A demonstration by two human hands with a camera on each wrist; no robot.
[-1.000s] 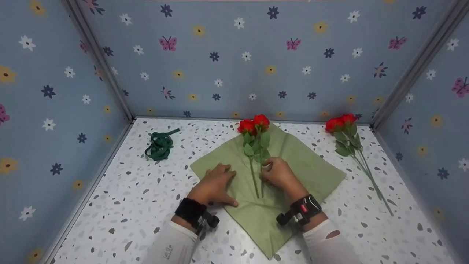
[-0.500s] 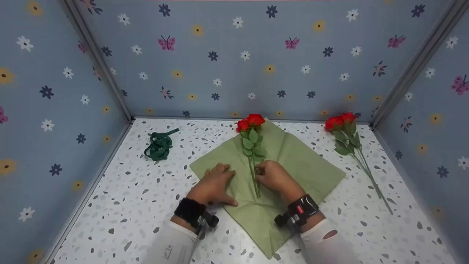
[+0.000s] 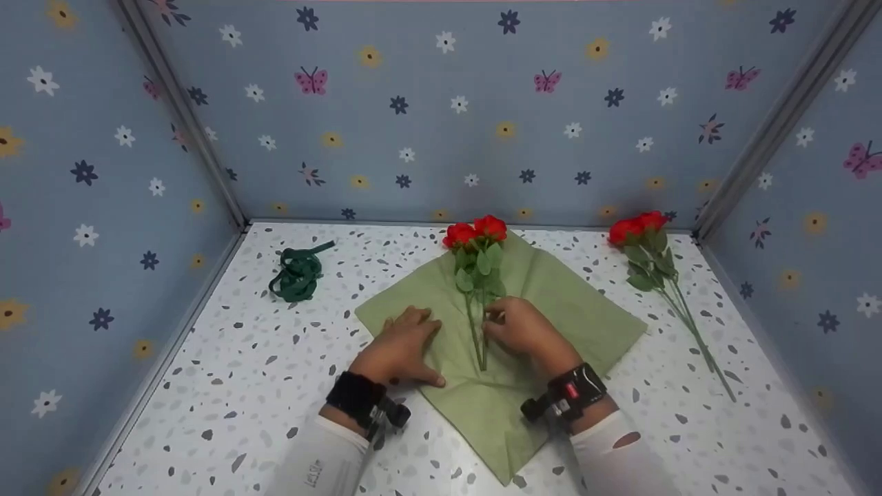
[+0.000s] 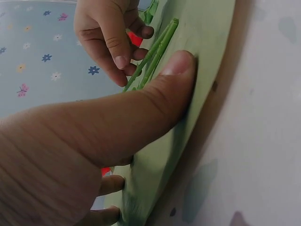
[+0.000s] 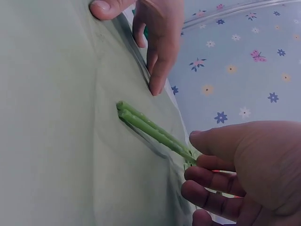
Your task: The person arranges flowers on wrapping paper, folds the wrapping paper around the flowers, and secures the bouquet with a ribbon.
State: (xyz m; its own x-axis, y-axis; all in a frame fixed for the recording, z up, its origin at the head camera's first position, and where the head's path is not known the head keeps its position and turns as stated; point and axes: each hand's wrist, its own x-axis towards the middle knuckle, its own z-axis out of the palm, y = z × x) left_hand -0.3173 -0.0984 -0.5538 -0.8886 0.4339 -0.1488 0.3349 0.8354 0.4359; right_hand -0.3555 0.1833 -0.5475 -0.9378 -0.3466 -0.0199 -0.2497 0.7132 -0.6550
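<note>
Two red artificial roses (image 3: pixel 475 233) with green leaves lie side by side on a sheet of green wrapping paper (image 3: pixel 579 303), their stems pointing toward me. My right hand (image 3: pixel 525 327) pinches the right-hand stem between thumb and fingers, part way up. In the right wrist view the two cut stem ends (image 5: pixel 123 112) lie close together over the paper. My left hand (image 3: pixel 400 348) rests on the paper's left side, fingers spread and thumb apart, near the paper's edge. The left wrist view shows its thumb (image 4: pixel 174 80) pressed flat beside the stems.
Two more red roses (image 3: pixel 637 229) with crossed stems lie at the right on the speckled white table (image 3: pixel 262 386). A tangled dark green ribbon (image 3: pixel 298 275) lies at the back left. Blue flowered panels (image 3: pixel 427 138) enclose the back and both sides.
My right hand first shifted the right rose left, over the other one, then slightly back right, so the blooms sit side by side again. The left hand has stayed in place.
</note>
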